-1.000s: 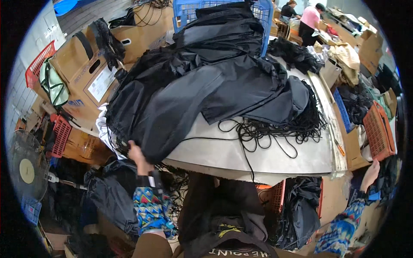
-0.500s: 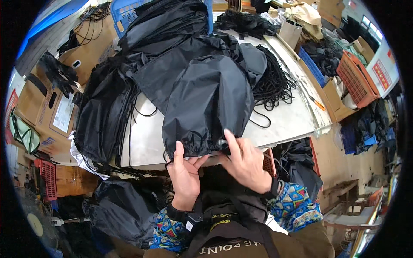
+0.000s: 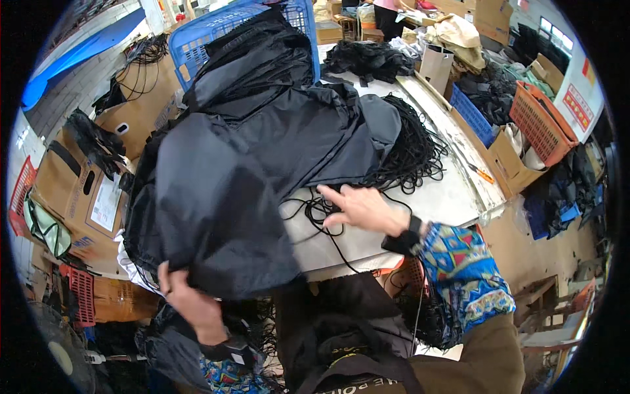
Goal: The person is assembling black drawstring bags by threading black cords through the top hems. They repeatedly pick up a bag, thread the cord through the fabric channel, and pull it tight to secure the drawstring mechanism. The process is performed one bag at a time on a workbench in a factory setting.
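Front cloth: one black piece (image 3: 223,217), spread and partly blurred over the table's left side, its lower end hanging past the near edge.
Left hand: at the cloth's lower left corner (image 3: 190,302), fingers bent against its edge; whether they pinch it, I cannot tell.
Right hand: above the table (image 3: 364,210), beside the cloth, fingers spread wide and nothing gripped; contact with the cord under it is unclear.
Front cloth's stage: laid out singly, not stacked; no cord can be made out in its edge, and its hem is too blurred to judge.
Second cloth: just behind (image 3: 315,134), lying flat with a straight hem.
Cords: a black heap (image 3: 417,148) right of the second cloth, loose and looped, so plenty lies unused.
Pile: many black pieces (image 3: 256,62) layered against the blue crate (image 3: 307,29); whether these are finished or waiting does not show.
Table: pale (image 3: 453,200), an orange tool (image 3: 482,174) near its right edge.
Beyond: a carton (image 3: 82,197) at left, an orange crate (image 3: 541,121) at right.
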A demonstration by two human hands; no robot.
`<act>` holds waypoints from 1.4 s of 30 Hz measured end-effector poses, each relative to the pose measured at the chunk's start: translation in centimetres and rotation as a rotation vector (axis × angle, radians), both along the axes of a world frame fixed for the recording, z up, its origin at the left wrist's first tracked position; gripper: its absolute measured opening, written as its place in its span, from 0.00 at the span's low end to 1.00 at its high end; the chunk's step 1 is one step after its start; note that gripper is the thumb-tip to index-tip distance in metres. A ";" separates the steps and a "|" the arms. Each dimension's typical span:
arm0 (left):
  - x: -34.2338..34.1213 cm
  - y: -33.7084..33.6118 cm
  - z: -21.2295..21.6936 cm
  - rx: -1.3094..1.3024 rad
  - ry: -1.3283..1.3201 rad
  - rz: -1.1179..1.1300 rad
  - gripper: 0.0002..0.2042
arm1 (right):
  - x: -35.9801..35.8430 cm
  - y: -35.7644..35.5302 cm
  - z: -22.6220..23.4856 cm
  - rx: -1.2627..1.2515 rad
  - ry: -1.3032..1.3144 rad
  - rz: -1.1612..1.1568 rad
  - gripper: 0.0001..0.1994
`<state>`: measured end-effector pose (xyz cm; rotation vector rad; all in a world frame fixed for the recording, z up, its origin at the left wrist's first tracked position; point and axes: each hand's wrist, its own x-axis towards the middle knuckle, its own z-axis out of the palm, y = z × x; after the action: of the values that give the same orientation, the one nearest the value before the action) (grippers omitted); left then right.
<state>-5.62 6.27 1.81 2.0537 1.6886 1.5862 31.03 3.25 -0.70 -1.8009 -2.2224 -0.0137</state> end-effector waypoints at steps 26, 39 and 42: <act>8.5 7.7 7.5 -0.050 0.917 -0.672 0.17 | -1.6 -3.9 -1.1 -0.314 0.143 0.325 0.16; 5.2 15.1 -9.5 -0.025 -0.775 0.114 0.17 | -3.5 -8.8 5.0 -0.205 0.120 0.250 0.14; 8.9 12.1 -9.0 -0.251 -1.070 -0.029 0.17 | -7.1 -7.4 4.4 0.056 0.031 0.051 0.16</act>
<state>3.29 18.41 -7.19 0.7908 1.2885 1.8070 23.96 -4.16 3.74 -1.7038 -2.2230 -0.0379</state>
